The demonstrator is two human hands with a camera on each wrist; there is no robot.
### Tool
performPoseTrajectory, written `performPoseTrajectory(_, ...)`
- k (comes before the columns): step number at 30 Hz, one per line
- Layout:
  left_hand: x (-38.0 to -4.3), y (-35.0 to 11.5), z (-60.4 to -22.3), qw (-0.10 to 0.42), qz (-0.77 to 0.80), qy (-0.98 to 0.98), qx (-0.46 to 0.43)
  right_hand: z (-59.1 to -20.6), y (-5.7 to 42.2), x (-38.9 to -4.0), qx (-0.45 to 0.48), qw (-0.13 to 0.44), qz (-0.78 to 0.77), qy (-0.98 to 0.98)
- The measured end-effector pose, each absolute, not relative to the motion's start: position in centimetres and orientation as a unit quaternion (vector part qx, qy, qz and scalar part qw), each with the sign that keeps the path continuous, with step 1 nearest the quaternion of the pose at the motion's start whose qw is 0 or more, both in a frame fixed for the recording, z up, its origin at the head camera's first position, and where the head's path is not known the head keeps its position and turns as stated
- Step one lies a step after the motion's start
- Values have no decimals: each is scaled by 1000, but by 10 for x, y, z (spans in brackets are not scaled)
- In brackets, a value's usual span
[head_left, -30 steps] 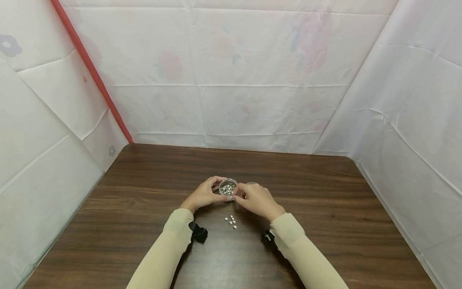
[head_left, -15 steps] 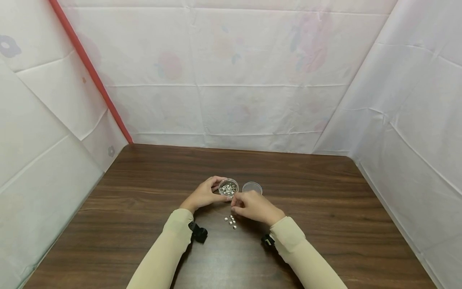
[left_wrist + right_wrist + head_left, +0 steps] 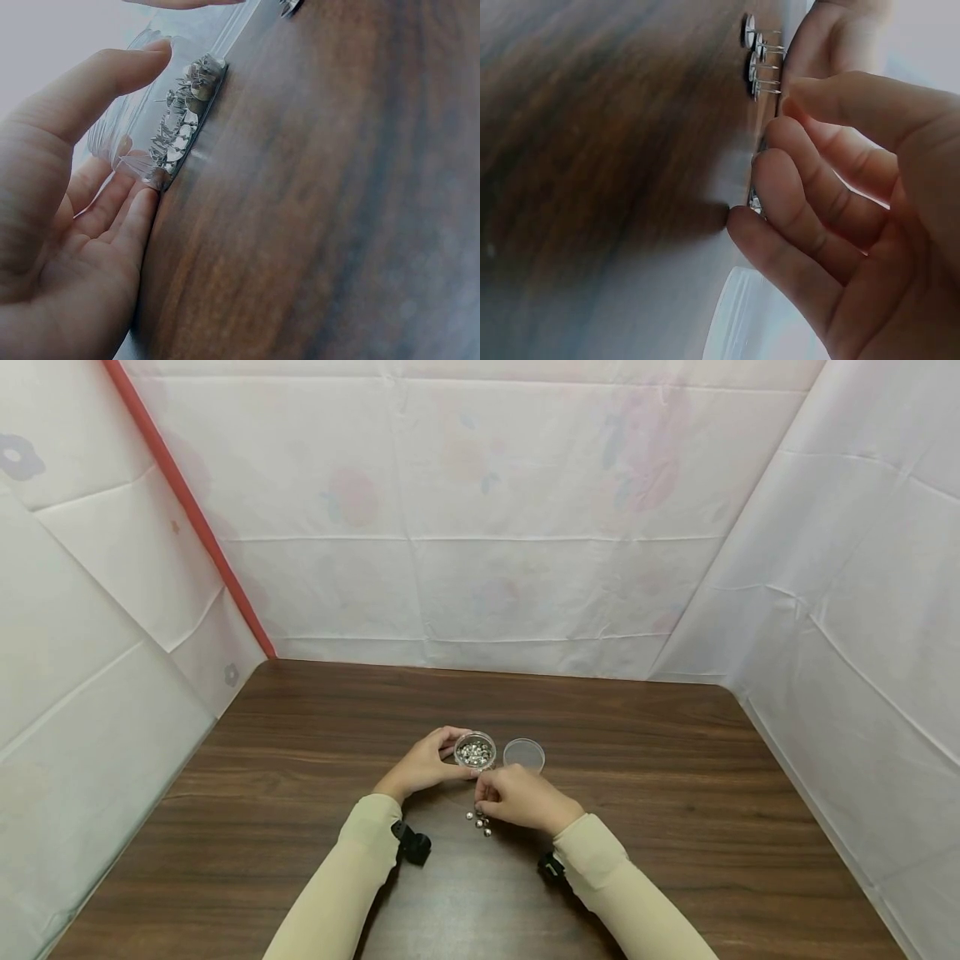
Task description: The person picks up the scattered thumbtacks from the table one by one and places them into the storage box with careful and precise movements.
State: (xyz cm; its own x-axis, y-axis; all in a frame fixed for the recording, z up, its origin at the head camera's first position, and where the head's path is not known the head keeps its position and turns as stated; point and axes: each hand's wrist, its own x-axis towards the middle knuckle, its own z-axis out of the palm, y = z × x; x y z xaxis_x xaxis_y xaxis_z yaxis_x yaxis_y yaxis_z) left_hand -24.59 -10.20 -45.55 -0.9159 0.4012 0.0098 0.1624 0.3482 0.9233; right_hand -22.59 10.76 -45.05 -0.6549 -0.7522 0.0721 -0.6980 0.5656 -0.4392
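Observation:
My left hand (image 3: 423, 766) holds a small clear round jar (image 3: 139, 112), thumb on one side and fingers on the other. Inside lie many silver thumbtacks (image 3: 476, 752). The jar rests upright on the table, its mouth uncovered. Nearer to me, my right hand (image 3: 525, 797) is low over a small group of loose thumbtacks (image 3: 479, 823). In the right wrist view, several of these tacks (image 3: 753, 67) stand on their heads, points up. The right thumb and forefinger meet at the pin of the nearest tack (image 3: 757, 88) and seem to pinch it; their tips partly hide it.
A clear round lid (image 3: 525, 752) lies flat on the wood-grain table (image 3: 337, 718), just right of the jar and beyond my right hand. White cloth (image 3: 465, 527) hangs around the table's back and sides. A red strip (image 3: 187, 506) runs down the left corner.
My right hand has moved from the jar's rim toward me, down to the loose thumbtacks, covering some of them. The lid behind it has come into sight. My left hand stays on the jar.

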Motion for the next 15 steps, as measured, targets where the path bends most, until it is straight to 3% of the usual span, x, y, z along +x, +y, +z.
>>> performPoseTrajectory(15,-245,-101,-454,115,549,811,167,-452,105,-224,-390,53,-189,900)
